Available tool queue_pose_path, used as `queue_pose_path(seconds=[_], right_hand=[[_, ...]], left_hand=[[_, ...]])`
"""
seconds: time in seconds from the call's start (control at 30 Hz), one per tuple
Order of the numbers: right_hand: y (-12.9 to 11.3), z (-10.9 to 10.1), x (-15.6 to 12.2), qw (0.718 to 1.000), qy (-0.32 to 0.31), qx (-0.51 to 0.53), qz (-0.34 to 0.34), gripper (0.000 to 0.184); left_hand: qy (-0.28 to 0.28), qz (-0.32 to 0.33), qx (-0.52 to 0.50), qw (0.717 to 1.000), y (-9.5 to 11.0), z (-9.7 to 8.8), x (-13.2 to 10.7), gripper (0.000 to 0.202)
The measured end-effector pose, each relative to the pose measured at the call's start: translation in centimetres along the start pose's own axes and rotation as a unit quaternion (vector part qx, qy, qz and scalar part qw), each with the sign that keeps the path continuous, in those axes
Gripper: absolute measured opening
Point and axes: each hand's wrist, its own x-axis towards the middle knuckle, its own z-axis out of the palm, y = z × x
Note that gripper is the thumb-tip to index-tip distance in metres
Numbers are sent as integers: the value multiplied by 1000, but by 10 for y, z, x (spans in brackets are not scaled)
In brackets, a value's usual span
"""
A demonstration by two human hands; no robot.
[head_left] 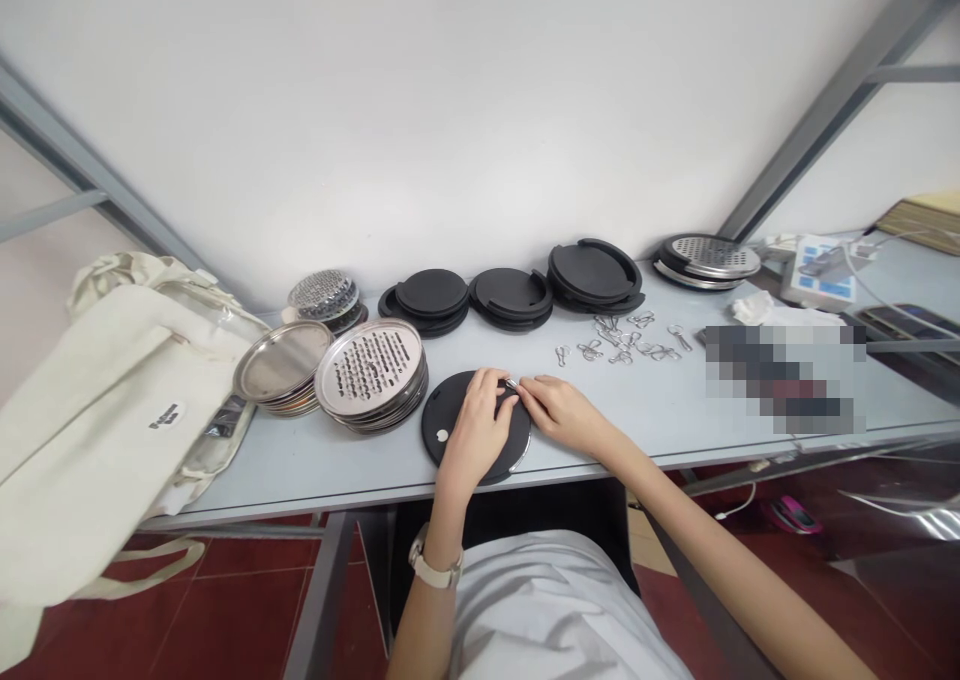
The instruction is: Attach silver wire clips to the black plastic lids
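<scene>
A round black disc (454,400) with a small white spot lies at the front edge of the table. My left hand (476,425) is laid over it, fingers curled at its upper edge and thumb bent inward, holding it. At the disc's upper right edge, my right hand (559,412) pinches a small metal clip (511,384); the fingertips partly hide it, so I cannot tell whether it is hooked to the disc. Several similar loose metal clips (621,338) are scattered behind my right hand.
Stacked metal grater discs (371,365) and plain metal discs (281,360) stand to the left, beside cream cloth bags (127,390). Black round holders (596,275) line the wall. Further right are a grater in a black holder (709,257) and a blue-and-white box (821,272).
</scene>
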Motion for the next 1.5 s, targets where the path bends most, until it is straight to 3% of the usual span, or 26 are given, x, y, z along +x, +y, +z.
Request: queue_pose_path(seconds=[0.97, 1.5], right_hand=[[5, 1, -2, 1000, -16, 17, -3, 22], [-4, -4, -1, 999, -4, 40, -2, 21]], left_hand=[[-9, 23, 4, 1000, 1, -1, 0, 22], [32, 18, 42, 998, 1, -3, 2, 17]])
